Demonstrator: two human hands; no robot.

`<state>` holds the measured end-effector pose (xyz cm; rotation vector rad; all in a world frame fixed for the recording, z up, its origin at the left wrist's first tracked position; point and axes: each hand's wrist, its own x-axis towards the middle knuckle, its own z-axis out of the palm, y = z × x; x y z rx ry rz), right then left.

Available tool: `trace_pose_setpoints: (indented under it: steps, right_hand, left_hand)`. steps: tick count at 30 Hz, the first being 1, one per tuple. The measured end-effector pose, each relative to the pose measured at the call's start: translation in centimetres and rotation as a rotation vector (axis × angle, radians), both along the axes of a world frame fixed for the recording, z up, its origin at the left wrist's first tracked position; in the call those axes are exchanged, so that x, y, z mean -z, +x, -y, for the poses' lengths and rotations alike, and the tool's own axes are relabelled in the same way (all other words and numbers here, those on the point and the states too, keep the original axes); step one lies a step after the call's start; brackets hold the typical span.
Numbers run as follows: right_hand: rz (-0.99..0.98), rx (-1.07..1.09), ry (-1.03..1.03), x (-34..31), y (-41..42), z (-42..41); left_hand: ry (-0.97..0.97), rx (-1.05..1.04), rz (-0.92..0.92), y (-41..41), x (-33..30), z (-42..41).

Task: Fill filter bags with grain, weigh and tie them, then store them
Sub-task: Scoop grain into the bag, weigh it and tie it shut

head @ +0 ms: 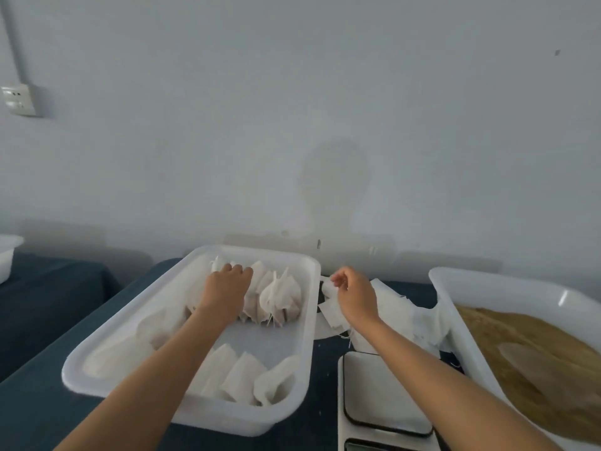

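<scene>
Filter bags (pixel 240 379), filled and tied, are laid along the near edge of a white tray (pixel 97 379) on the dark table (pixel 39 415); just to the right a scale (pixel 383 395) is seen, and beyond it a tub of grain (pixel 533 362); farther back in the tray more tied bags (pixel 279 297) are stood upright, and the left hand (pixel 227 284) is curled down among them, though what it holds cannot be told; an empty bag (pixel 330 312) is pinched by the right hand (pixel 354 291) above a loose pile of empty bags (pixel 400 314).
</scene>
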<state>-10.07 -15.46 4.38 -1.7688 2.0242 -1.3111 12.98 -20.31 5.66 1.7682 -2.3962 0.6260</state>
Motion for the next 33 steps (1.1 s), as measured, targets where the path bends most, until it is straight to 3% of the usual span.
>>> trace_pose_setpoints:
  steps: [8,15,20,25,28,33]
  right_hand:
    - [-0.693,-0.072,0.506,5.5,-1.7,3.0]
    - [-0.805,0.006,0.517,6.7,0.1,4.7]
    - [-0.597,-0.005,0.424,5.8,-1.2,4.6]
    - [-0.469,0.049,0.144,1.4,-3.8,2.5]
    - [-0.291,0.060,-0.088,-2.5,-7.0,-0.2]
    - [0.108,0.132,-0.247,-7.3,-14.0,-5.3]
  left_hand:
    - [0.040,-0.013,-0.036,-0.3,2.6,0.4]
    - [0.047,-0.003,-0.074,-0.1,4.2,1.1]
    - [0.042,0.033,-0.084,-0.8,3.8,1.0]
    - [-0.022,0.109,-0.176,-1.5,2.2,-0.7]
    - [-0.112,0.225,-0.413,-3.2,0.2,-2.1]
    - [0.134,0.394,-0.773,-11.8,-2.8,-4.8]
